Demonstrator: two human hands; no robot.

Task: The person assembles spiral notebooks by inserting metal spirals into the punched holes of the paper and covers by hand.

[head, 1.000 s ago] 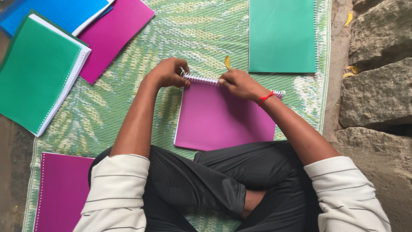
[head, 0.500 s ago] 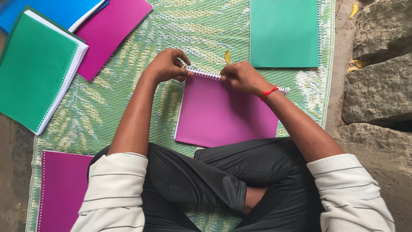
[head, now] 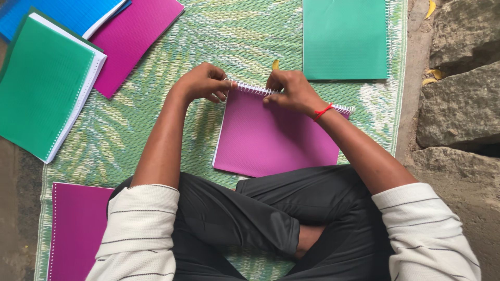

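While both hands pinch its white wire spiral [head: 250,87], the magenta notebook [head: 276,135] looks light, flexible; left hand [head: 200,83] and right hand [head: 294,92] fingers clamped there.

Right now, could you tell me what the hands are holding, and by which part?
Both hands grip the magenta spiral notebook at its white wire binding along the far edge: left hand at the corner, right hand near the middle.

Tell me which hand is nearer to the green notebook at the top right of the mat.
Right. The right hand sits just below the green notebook; the left hand is farther away, at the spiral's left end.
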